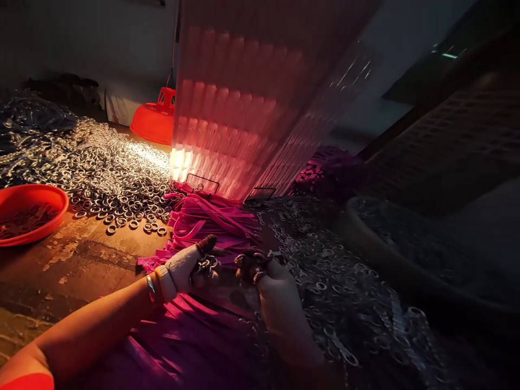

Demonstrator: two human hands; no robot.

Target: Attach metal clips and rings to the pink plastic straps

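My left hand wears a pale glove with dark, stained fingertips, and a bracelet circles the wrist. It is closed around a few shiny metal pieces, whose exact kind is hard to make out. Across from it, my right hand is gloved too and closed on metal rings at its dark fingertips. A small gap separates the two hands. Behind them lies a bundle of magenta straps. More purple material spreads below, partly in shadow.
Loose metal rings are heaped at left under a red lamp. A red basin there contains small metal parts. Metal pieces with ring ends cover the right side beside a large dark basin. A ribbed translucent panel stands behind.
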